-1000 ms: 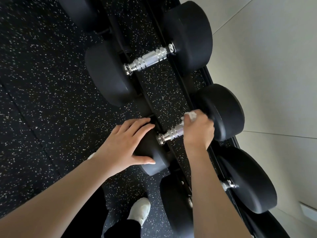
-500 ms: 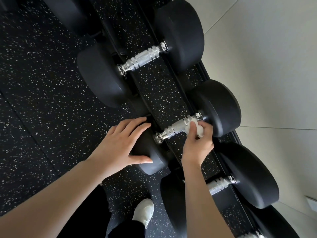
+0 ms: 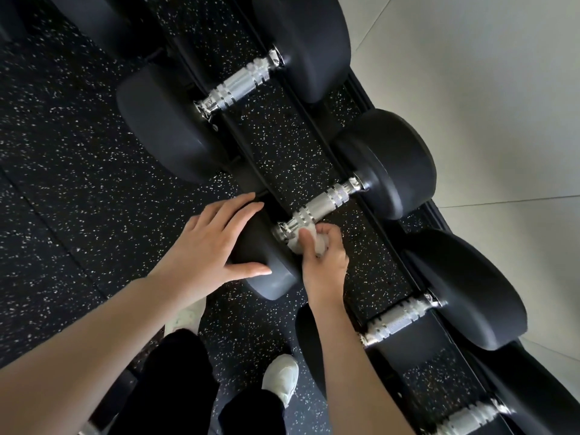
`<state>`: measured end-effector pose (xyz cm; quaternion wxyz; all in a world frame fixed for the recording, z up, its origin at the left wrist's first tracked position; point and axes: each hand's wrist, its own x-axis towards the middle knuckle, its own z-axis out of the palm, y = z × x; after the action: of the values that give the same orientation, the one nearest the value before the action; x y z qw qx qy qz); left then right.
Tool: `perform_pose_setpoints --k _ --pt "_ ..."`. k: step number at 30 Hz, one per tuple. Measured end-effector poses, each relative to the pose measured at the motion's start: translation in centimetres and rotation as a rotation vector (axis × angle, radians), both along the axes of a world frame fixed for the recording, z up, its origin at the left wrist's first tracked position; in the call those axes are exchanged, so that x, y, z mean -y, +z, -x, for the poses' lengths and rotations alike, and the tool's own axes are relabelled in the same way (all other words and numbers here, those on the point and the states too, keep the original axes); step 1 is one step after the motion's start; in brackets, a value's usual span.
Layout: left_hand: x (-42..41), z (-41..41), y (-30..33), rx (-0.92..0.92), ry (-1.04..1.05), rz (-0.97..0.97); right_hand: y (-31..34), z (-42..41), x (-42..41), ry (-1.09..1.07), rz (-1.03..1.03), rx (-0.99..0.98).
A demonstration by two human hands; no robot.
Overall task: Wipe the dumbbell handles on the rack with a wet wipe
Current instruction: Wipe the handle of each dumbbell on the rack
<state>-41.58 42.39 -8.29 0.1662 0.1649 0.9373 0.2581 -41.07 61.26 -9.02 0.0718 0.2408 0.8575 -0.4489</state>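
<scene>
Right hand [image 3: 323,259] has slid its wet wipe [image 3: 309,238] toward seven o'clock along the handle [image 3: 317,210], fingers curled round it; left hand [image 3: 210,246], fingers spread, rests on the dumbbell head [image 3: 270,277].

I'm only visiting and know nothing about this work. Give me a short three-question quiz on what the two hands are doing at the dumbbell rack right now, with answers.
1. True or false: the right hand presses the crumpled white wet wipe against the ridged chrome handle of the middle black dumbbell.
2. Which end of that handle is the wipe on?
A. the wall end
B. the end by the near black round weight head
C. the middle
3. Fill in: the left hand rests flat, fingers straight, on the near ____ head.

Key: 1 true; 2 B; 3 weight.
</scene>
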Motion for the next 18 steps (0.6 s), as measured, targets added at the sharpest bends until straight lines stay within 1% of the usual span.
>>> perform_pose_setpoints --k 5,10,12,16,18 --pt "0.0 -0.3 -0.2 0.047 0.027 -0.039 -0.2 0.0 0.1 -0.046 0.049 0.014" --pt "-0.1 -0.3 0.0 0.057 0.030 -0.049 0.0 0.3 -0.2 0.026 0.000 0.084" --pt "-0.1 -0.3 0.3 0.064 0.028 -0.023 0.1 0.5 -0.5 0.045 -0.050 0.106" --pt "-0.4 -0.4 1.5 0.074 0.025 0.066 1.1 0.1 -2.2 -0.078 -0.121 0.107" --pt "-0.7 -0.5 2.3 0.087 0.033 0.109 2.3 -0.3 -3.0 -0.093 -0.153 0.109"
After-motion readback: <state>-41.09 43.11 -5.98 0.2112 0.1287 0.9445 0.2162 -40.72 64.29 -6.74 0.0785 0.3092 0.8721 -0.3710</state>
